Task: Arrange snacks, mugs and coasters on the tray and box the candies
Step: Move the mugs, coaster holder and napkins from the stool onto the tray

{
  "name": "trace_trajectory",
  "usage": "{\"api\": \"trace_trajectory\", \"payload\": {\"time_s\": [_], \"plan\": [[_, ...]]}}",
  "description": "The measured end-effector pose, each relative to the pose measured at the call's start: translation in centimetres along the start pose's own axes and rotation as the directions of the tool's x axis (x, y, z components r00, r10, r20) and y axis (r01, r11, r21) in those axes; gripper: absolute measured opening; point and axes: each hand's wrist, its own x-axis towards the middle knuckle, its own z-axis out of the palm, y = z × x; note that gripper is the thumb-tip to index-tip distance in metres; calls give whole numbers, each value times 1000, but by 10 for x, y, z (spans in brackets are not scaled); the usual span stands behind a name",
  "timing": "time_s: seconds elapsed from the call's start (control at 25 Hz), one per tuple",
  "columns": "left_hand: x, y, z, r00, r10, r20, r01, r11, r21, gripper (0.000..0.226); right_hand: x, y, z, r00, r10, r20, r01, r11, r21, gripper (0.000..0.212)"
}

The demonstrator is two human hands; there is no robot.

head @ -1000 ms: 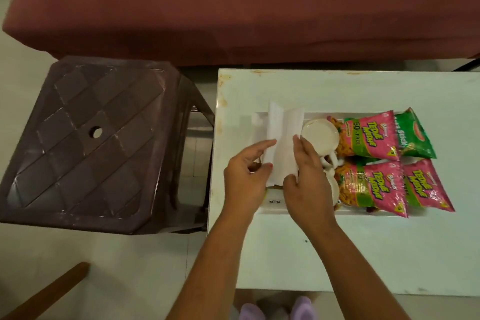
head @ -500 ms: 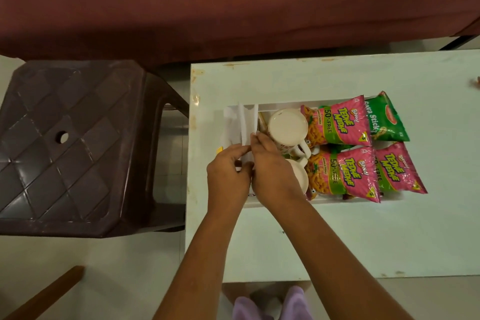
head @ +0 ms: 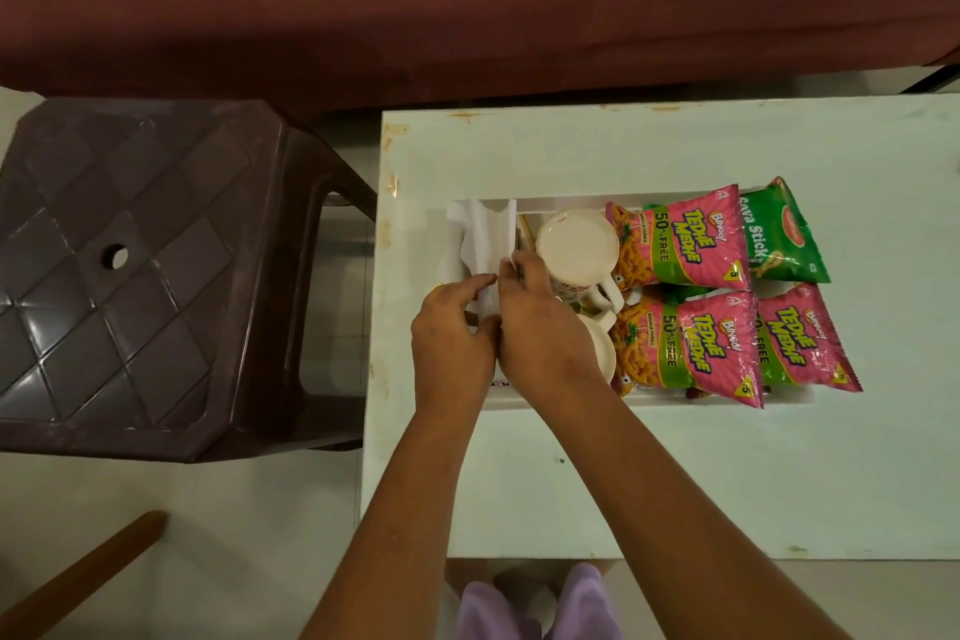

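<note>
Left hand (head: 453, 327) and right hand (head: 540, 335) both pinch the white paper (head: 485, 237); a careless tug could tip the mug (head: 577, 244) just beside them.

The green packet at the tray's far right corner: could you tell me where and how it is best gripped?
Pinch the green packet's right end, coming from the right: it lies flat and juts past the tray rim over the table, while a pink packet overlaps its left edge, so that end is likely freest.
</note>
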Motion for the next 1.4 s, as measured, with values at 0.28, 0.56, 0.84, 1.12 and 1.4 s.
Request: {"api": "trace_trajectory", "payload": {"time_s": [0.28, 0.56, 0.84, 1.12, 1.4], "plan": [[-4, 6, 1, 1000, -15, -5, 15, 997, 76, 43, 3, -1, 4, 999, 19, -37, -21, 997, -75, 46], [-5, 3, 3, 999, -16, 30, 13, 994, 110, 35, 3, -1, 5, 998, 45, -51, -48, 996, -79, 28], [6, 2, 5, 978, -67, 199, 24, 977, 212, 40, 7, 1, 0, 998, 66, -4, -66, 997, -51, 23], [20, 8, 9, 972, -118, 205, 62, 963, 261, 28, 11, 8, -8, 995, 35, 97, -44, 995, 90, 25], [19, 23, 17, 992, -59, 115, -17, 824, 567, 27, 9, 25, -20, 997, -59, 45, 45, 964, 262, 39]]}}
